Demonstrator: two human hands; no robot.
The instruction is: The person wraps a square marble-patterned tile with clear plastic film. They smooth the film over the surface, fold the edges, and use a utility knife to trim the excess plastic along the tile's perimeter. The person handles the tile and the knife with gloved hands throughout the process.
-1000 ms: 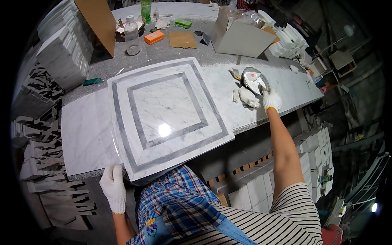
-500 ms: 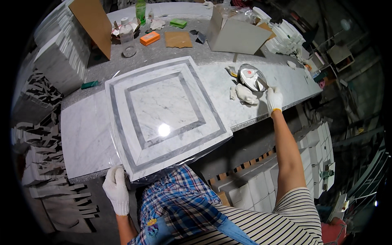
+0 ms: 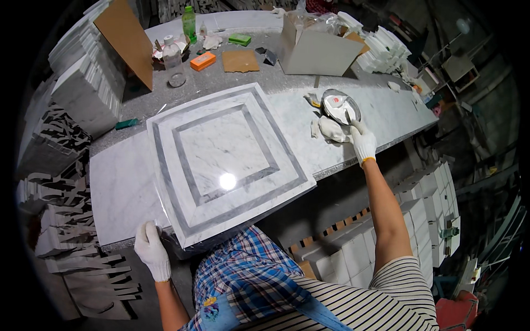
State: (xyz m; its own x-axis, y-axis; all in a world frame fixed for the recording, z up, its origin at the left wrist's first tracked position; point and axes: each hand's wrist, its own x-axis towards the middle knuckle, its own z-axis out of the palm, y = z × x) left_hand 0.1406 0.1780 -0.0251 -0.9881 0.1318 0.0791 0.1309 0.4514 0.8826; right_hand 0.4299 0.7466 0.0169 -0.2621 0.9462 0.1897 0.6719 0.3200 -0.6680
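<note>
A square stone panel, white with grey inlaid bands, lies tilted across the worktable, its near corner past the front edge. My left hand, in a white knit glove, is at the table's front edge beside that corner; its fingers are curled together and what they hold, if anything, is hidden. On the right my gloved right hand reaches to a round tin of white paste. It grips a thin, dark scraper whose end is in the tin. A crumpled white glove lies against the tin.
Behind the panel stand a clear bottle, an orange box, a brown sheet and a large carton. Stone slabs are stacked at the left, with a brown board leaning there. White blocks sit below the table.
My right hand has shifted left and nearer to me at the tin, and the scraper has turned with it. My left hand has moved slightly away from the panel's corner. The view has shifted slightly.
</note>
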